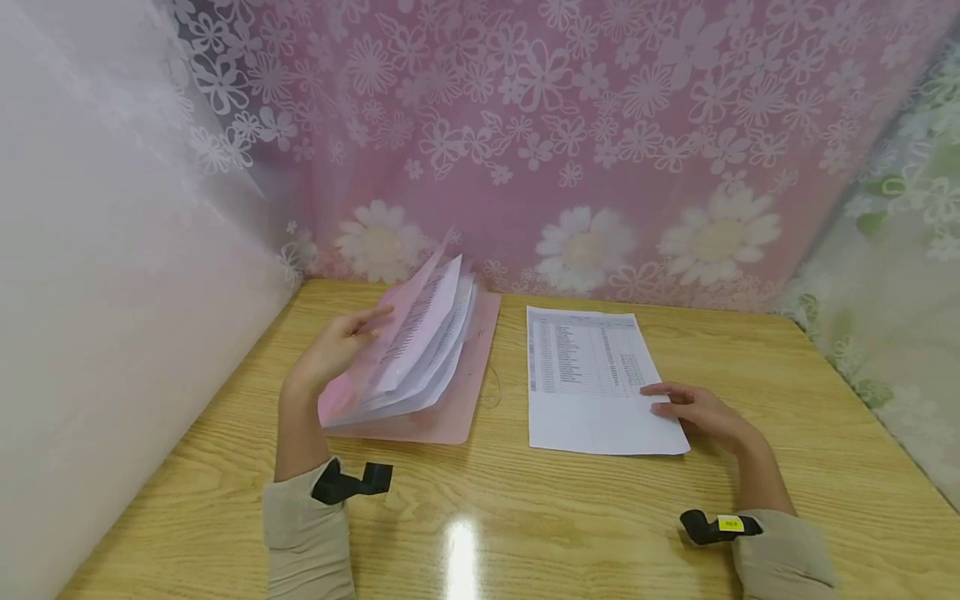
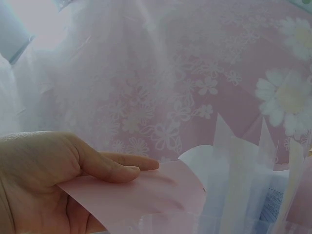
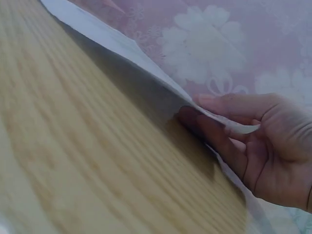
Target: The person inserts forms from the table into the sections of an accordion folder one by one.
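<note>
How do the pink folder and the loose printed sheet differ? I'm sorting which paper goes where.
The pink folder is held open by the left hand, sheets fanned upward; the printed sheet lies singly on the table, its right edge pinched and lifted by the right hand. The folder is pink; the sheet is white. Both hold printed tables.

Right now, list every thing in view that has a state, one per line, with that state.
pink folder: open on the table, front cover lifted.
pages inside folder: fanned up, not flat.
printed sheet: lying on the table, right edge lifted.
left hand: pinches the folder cover between thumb and fingers.
right hand: pinches the printed sheet's right edge, fingers beneath it.
</note>
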`<move>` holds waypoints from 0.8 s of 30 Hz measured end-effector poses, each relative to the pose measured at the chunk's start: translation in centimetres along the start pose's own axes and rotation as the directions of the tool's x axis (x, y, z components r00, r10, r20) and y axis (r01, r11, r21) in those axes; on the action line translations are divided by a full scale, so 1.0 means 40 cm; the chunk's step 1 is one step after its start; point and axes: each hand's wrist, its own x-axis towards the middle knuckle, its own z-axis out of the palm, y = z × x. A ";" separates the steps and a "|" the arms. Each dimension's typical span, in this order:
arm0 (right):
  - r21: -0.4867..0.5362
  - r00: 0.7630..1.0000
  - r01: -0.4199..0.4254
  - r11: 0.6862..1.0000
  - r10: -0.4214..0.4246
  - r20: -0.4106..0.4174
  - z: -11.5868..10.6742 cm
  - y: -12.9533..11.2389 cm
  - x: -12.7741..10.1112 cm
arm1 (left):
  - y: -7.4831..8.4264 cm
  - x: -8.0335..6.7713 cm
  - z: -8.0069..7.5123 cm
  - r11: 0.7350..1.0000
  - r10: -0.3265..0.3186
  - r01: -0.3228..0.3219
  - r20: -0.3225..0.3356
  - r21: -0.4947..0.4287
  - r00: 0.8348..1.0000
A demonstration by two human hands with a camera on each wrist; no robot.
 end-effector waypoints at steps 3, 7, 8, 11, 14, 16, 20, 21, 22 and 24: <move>-0.002 0.999 0.011 1.000 -0.011 -0.041 0.005 0.003 0.009 | -0.001 -0.001 0.001 1.000 -0.003 0.003 0.001 0.002 1.000; 0.002 0.997 0.029 1.000 -0.029 -0.078 0.011 -0.001 0.015 | -0.003 0.000 0.001 1.000 -0.004 0.004 -0.002 0.000 1.000; 0.009 0.996 0.038 0.999 -0.037 -0.085 0.012 -0.005 0.016 | -0.004 0.000 0.001 1.000 -0.004 0.004 -0.003 0.000 1.000; 0.037 0.993 0.067 0.997 -0.063 -0.101 0.015 -0.018 0.014 | -0.005 0.001 0.002 1.000 -0.005 0.005 -0.004 -0.007 1.000; 0.059 0.990 0.084 0.995 -0.077 -0.119 0.015 -0.035 0.012 | -0.006 0.001 0.002 1.000 -0.004 0.004 -0.006 -0.018 1.000; 0.066 0.988 0.090 0.994 -0.081 -0.132 0.013 -0.049 0.011 | -0.006 0.002 0.001 1.000 -0.002 0.002 -0.005 -0.026 1.000; 0.103 0.984 0.103 0.989 -0.086 -0.156 0.014 -0.084 0.007 | -0.005 0.003 0.000 1.000 0.002 -0.002 -0.008 -0.030 1.000; 0.116 0.983 0.102 0.988 -0.083 -0.162 0.015 -0.094 0.005 | -0.005 0.003 -0.001 1.000 0.001 -0.002 -0.009 -0.030 1.000; 0.132 0.983 0.101 0.986 -0.078 -0.167 0.018 -0.105 0.004 | -0.005 0.003 -0.001 0.999 0.000 -0.001 -0.009 -0.032 1.000; 0.167 0.983 0.093 0.981 -0.064 -0.172 0.024 -0.125 0.002 | -0.005 0.004 -0.001 0.999 0.001 -0.001 -0.010 -0.034 1.000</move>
